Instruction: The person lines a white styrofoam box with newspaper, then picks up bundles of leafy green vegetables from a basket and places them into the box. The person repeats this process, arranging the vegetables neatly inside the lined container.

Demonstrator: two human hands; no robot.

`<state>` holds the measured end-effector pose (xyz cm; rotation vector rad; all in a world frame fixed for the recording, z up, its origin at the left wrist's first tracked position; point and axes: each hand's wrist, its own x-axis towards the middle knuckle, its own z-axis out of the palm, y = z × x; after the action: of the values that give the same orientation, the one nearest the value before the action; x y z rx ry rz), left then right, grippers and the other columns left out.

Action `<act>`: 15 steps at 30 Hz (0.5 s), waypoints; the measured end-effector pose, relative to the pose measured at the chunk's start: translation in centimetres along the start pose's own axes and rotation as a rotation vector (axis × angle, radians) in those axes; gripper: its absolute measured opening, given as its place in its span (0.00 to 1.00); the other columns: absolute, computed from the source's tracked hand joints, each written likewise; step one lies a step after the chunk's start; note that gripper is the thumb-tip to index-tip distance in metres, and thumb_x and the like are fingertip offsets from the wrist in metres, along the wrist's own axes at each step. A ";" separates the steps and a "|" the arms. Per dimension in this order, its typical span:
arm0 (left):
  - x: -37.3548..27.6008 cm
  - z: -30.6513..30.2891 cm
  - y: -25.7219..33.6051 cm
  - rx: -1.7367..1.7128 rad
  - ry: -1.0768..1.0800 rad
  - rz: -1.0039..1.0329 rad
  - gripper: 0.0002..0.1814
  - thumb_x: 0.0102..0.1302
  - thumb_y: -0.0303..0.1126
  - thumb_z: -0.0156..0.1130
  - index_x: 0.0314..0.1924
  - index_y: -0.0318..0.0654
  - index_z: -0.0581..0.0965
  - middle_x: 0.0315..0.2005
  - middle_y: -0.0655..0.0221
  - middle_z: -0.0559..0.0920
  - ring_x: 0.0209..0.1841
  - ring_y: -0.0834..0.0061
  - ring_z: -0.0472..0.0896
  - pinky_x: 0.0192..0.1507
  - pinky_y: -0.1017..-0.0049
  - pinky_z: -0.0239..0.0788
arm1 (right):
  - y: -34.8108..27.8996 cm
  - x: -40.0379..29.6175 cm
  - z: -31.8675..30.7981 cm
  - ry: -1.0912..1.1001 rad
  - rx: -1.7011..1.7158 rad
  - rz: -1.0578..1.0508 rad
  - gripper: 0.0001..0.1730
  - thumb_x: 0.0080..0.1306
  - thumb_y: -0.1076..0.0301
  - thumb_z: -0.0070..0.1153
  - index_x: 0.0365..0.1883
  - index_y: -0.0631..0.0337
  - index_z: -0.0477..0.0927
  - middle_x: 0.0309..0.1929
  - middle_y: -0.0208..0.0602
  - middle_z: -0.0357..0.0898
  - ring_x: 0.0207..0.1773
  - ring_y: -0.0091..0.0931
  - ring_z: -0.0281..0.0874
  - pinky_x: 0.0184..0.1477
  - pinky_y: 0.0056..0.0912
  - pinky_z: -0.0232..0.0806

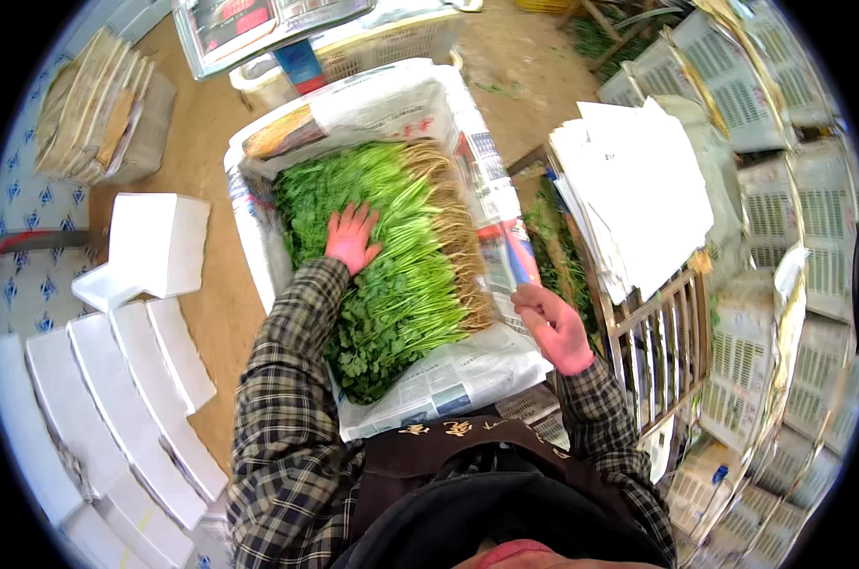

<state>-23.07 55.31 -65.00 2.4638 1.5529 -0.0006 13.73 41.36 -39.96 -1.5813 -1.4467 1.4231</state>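
Observation:
My left hand [351, 238] lies palm down on a thick layer of leafy green herbs [394, 274], which look like coriander, its fingers spread. The stems run side by side, with the leaves towards the left and the thin brown roots [465, 263] along the right. They fill a box lined with newspaper [429, 380], whose sheets fold out over the rim. At the box's right rim is my right hand [556, 328], its fingers curled by the paper's edge. Whether it pinches the paper cannot be made out.
White foam boxes [156, 242] stand at the left on the brown floor [195, 320]. To the right, white paper sheets [636, 192] lie by a slatted wooden frame [660, 341], with stacked plastic crates [735, 355] beyond. A scale-like device [259, 28] stands beyond the box.

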 end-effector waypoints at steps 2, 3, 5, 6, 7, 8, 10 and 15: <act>1.4 -1.9 1.9 0.026 -0.239 -0.093 0.43 0.65 0.54 0.61 0.76 0.47 0.58 0.76 0.60 0.57 0.78 0.51 0.48 0.75 0.45 0.37 | 1.0 -1.0 -0.9 0.119 0.068 0.015 0.20 0.70 0.73 0.54 0.59 0.70 0.76 0.48 0.38 0.83 0.45 0.20 0.79 0.48 0.24 0.71; 1.8 -2.6 1.7 0.007 -0.261 -0.097 0.44 0.64 0.54 0.62 0.76 0.47 0.59 0.76 0.59 0.57 0.78 0.51 0.47 0.75 0.44 0.36 | -0.3 -1.7 -1.4 0.098 0.069 0.052 0.20 0.71 0.73 0.53 0.60 0.70 0.75 0.48 0.36 0.82 0.44 0.19 0.78 0.46 0.24 0.70; 2.6 -2.5 0.0 -0.016 -0.313 -0.049 0.43 0.65 0.56 0.59 0.76 0.48 0.59 0.75 0.57 0.58 0.78 0.49 0.47 0.75 0.44 0.35 | 1.0 -3.3 -2.8 0.088 0.167 0.115 0.20 0.72 0.72 0.52 0.61 0.70 0.74 0.50 0.35 0.82 0.44 0.20 0.77 0.46 0.24 0.71; 2.5 -2.8 -0.7 -0.061 -0.364 -0.055 0.43 0.66 0.59 0.57 0.76 0.51 0.58 0.76 0.59 0.56 0.79 0.51 0.45 0.76 0.45 0.34 | 2.5 -4.3 -3.3 0.116 0.208 0.087 0.21 0.73 0.72 0.52 0.63 0.69 0.73 0.53 0.38 0.82 0.48 0.23 0.79 0.50 0.26 0.72; 2.8 -2.7 -2.0 -0.157 -0.365 -0.067 0.44 0.64 0.60 0.57 0.75 0.50 0.61 0.76 0.60 0.58 0.79 0.52 0.46 0.76 0.45 0.36 | 3.4 -5.8 -3.6 0.222 0.257 0.120 0.22 0.72 0.72 0.53 0.64 0.69 0.72 0.54 0.41 0.82 0.55 0.27 0.79 0.56 0.28 0.71; 2.9 -4.0 -1.0 -0.184 -0.322 -0.087 0.42 0.63 0.60 0.57 0.73 0.50 0.65 0.74 0.60 0.63 0.77 0.51 0.51 0.75 0.46 0.38 | 5.4 -7.4 -4.3 0.280 0.194 0.155 0.23 0.72 0.71 0.54 0.64 0.69 0.72 0.55 0.43 0.81 0.58 0.28 0.78 0.58 0.29 0.70; 2.6 -6.5 1.9 -0.116 -0.054 -0.046 0.36 0.66 0.52 0.60 0.70 0.46 0.68 0.70 0.59 0.68 0.74 0.53 0.59 0.73 0.47 0.45 | 9.4 -12.0 -6.7 0.432 0.082 0.288 0.25 0.70 0.69 0.56 0.63 0.70 0.73 0.56 0.48 0.81 0.61 0.30 0.78 0.60 0.31 0.69; 3.1 -14.8 18.2 -0.809 0.278 0.233 0.34 0.71 0.31 0.60 0.72 0.29 0.60 0.67 0.48 0.70 0.66 0.53 0.72 0.68 0.62 0.62 | 27.6 -32.3 -12.8 1.263 -0.801 0.613 0.27 0.63 0.59 0.61 0.57 0.65 0.79 0.53 0.50 0.83 0.55 0.40 0.81 0.59 0.40 0.70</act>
<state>-7.33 53.40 -47.47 1.9951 1.0283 0.8585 39.68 7.10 -50.93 -2.7597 -0.7006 -0.2394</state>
